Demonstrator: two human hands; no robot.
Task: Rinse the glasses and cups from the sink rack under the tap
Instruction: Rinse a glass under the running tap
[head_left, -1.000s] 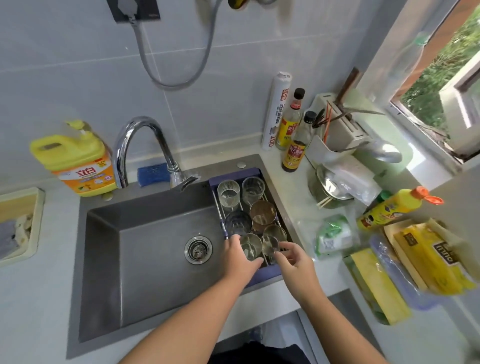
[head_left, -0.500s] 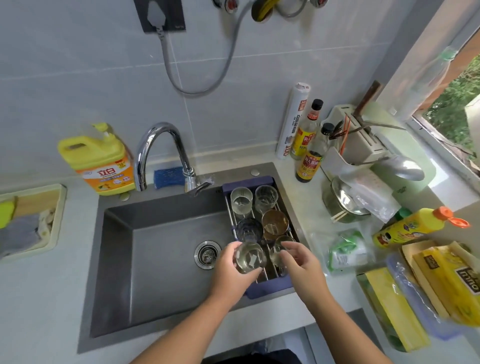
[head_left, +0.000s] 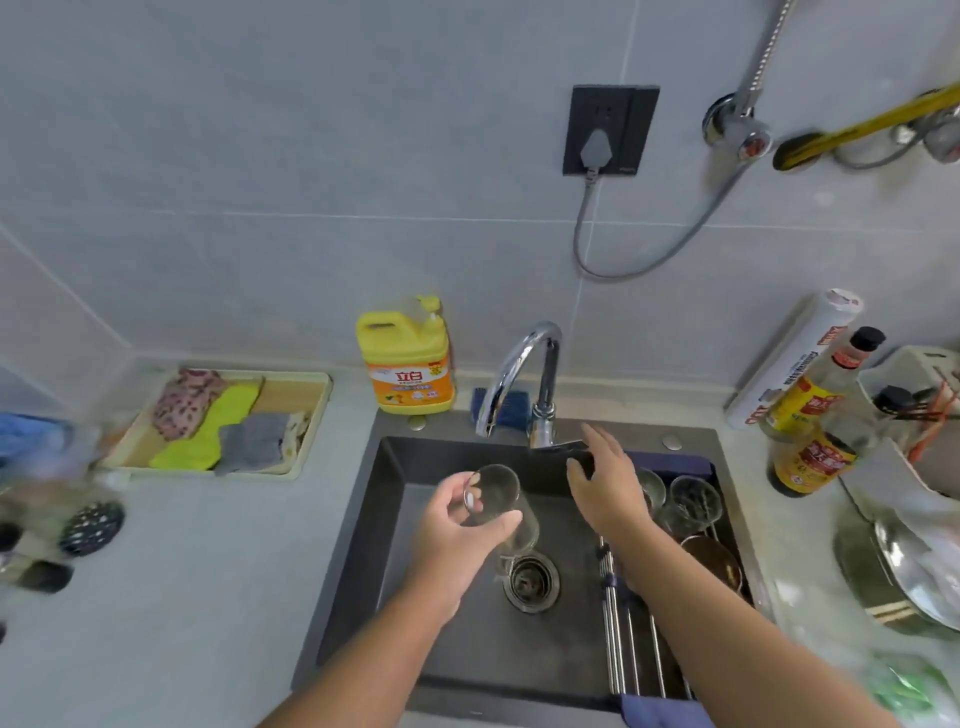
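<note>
While the left hand (head_left: 457, 530) grips a glass (head_left: 496, 499) mid-frame, just below the tap (head_left: 524, 364) spout, the right hand (head_left: 605, 483) hovers flat-fingered at the lever (head_left: 563, 447). I'd ease the water on gently, glass mouth up.

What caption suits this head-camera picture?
Left hand holds a glass over the sink; right hand at the tap lever.

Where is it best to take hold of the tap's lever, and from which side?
Probably grip the free end of the lever, coming from the right and above with the right hand. It juts rightward from the foot of the tap, so its tip lies open there; the left hand holds a glass.
</note>
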